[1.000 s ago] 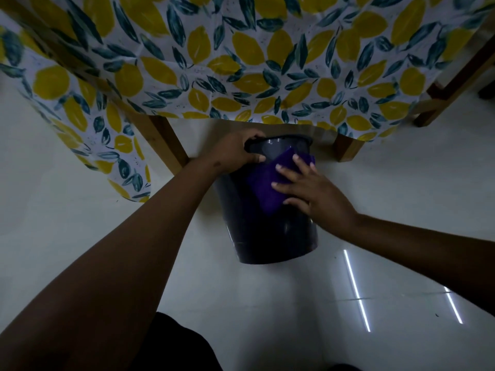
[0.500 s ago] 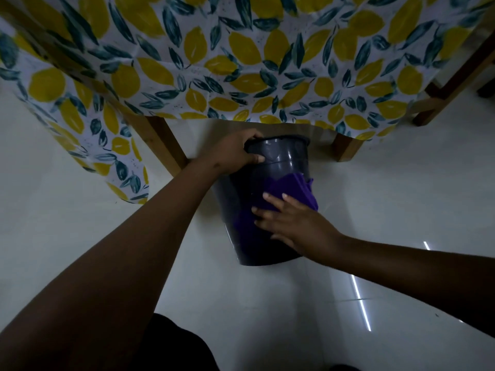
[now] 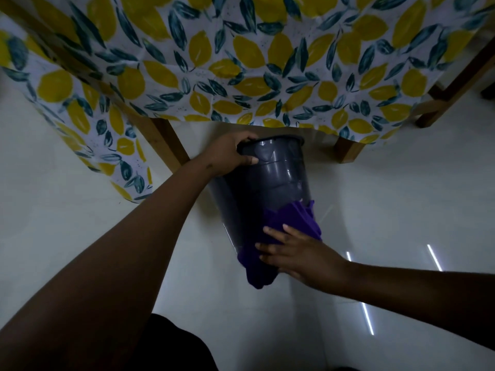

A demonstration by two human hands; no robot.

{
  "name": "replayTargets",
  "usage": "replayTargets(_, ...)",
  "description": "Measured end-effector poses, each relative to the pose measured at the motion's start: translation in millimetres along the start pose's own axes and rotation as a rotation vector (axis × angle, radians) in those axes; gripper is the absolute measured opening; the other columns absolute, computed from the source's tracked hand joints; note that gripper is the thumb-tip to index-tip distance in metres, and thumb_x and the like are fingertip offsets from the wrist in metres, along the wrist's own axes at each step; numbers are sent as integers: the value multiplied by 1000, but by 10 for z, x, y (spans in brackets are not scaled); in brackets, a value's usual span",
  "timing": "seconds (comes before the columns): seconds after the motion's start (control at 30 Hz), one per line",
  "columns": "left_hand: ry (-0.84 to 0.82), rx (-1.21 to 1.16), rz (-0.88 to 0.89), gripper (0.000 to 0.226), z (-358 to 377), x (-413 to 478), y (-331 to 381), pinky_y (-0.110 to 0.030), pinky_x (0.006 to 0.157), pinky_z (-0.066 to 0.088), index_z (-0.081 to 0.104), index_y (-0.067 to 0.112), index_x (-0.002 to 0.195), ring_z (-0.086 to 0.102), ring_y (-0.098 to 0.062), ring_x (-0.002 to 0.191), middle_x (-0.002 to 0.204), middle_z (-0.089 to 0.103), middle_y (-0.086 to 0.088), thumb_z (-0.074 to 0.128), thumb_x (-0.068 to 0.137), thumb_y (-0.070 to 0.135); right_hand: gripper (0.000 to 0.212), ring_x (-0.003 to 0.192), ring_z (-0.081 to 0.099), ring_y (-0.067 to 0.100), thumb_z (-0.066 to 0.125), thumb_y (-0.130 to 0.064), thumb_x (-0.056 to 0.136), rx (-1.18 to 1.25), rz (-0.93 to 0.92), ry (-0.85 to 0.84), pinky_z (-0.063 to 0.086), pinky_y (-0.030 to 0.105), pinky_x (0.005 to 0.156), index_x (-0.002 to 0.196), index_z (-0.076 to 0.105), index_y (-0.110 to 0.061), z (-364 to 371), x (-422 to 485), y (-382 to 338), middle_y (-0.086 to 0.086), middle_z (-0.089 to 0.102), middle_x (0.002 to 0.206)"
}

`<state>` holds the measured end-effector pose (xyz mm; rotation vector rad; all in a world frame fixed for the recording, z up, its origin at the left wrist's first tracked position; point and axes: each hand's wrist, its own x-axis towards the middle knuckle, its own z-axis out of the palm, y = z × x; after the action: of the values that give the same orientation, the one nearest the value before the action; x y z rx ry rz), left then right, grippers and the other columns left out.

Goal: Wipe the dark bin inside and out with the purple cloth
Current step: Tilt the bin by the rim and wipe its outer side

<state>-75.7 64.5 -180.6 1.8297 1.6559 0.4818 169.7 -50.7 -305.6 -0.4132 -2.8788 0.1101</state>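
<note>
Left hand (image 3: 227, 156) clamped over the rim of the bin (image 3: 270, 188), tipped on the floor (image 3: 388, 199) by the table; right hand (image 3: 297, 253) flat, fingers spread, pressing the cloth (image 3: 292, 218) against the lower outside wall, gripping nothing. Cloth tail hanging past the base: likely to slide off or bunch. Pressing too hard could skid the base on slick tile or twist the rim loose.

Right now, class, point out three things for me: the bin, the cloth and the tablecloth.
bin (image 3: 278, 178): head view, on its bare outer wall below the rim.
cloth (image 3: 292, 218): head view, on the upper fold above the fingers.
tablecloth (image 3: 241, 62): head view, on the hanging printed front.
</note>
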Motion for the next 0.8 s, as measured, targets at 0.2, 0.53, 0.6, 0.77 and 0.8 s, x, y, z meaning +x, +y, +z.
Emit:
replayTargets(0.2,-50,-67,-1,52,-42,-52,25,-14,82,38,54,10,127,49,-9,109,125,58,-5,74,80,13,42,139,29,22,60,-25,89,223,452,311,30,41,110,130,55,-20,-396,334,548,-3,43,144)
replayTargets(0.53,-116,-8,-47,53,-60,-87,-80,-26,90,40,52,12,125,52,-20,118,128,56,-6,75,79,24,44,140,28,28,44,-30,94,43,189,121,41,40,103,137,46,-24,-179,202,100,-2,42,146)
replayTargets(0.6,-107,-12,-27,55,-26,-73,-38,-23,90,38,53,13,127,51,-15,117,129,56,-3,75,79,25,43,140,27,30,48,-28,94,14,115,86,42,46,101,136,45,-24,-174,193,95,-1,43,145)
replayTargets(0.77,-53,-67,-67,53,-7,-40,-47,-26,87,44,58,11,122,57,-18,110,120,61,-4,78,75,26,47,137,33,34,47,-39,88,63,388,149,30,52,107,131,53,-21,-415,355,502,2,47,143)
replayTargets(0.8,-56,-64,-62,53,0,-38,-41,-27,88,45,58,11,121,57,-18,109,118,61,-4,79,75,26,48,138,31,33,47,-38,89,144,426,172,32,51,108,130,55,-16,-449,381,552,4,45,144)
